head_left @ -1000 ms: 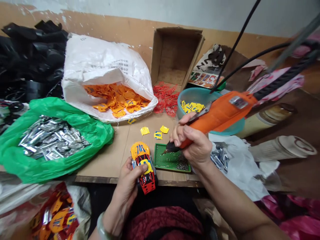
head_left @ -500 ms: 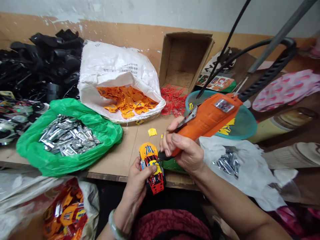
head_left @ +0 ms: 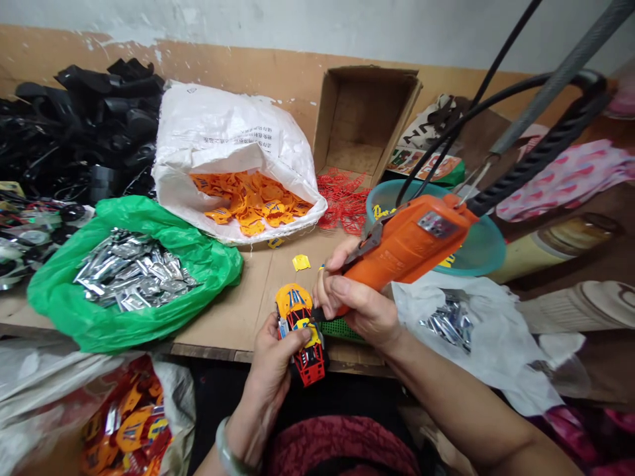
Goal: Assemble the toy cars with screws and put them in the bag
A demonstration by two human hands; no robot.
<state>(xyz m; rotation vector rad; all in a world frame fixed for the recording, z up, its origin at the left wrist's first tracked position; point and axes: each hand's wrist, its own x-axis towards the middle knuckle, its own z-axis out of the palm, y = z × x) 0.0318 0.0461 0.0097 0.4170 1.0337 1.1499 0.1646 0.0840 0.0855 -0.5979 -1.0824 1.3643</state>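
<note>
My left hand point(head_left: 275, 350) grips a toy car point(head_left: 294, 299) at the table's front edge, its thumb pressing on the yellow roof piece. The car has an orange hood, a red frame and black wheels. My right hand point(head_left: 360, 301) is wrapped round an orange electric screwdriver point(head_left: 411, 241), which hangs from a cable and a spring. The screwdriver's dark nose points left and meets the car beside the yellow piece; its very tip is too small to make out. Partly hidden under my right hand is a green mesh tray point(head_left: 342, 328).
A green bag point(head_left: 218, 271) of silvery parts and a white sack point(head_left: 228, 125) of orange pieces stand left and behind. Red frames point(head_left: 342, 198) lie before a cardboard box point(head_left: 367, 125). To the right are a teal bowl point(head_left: 489, 248) and a white bag point(head_left: 506, 330). One yellow piece point(head_left: 301, 262) lies beyond the car.
The screwdriver has come from over the green tray left and down to the car. My left hand keeps its hold on the car. The whole view has shifted a little.
</note>
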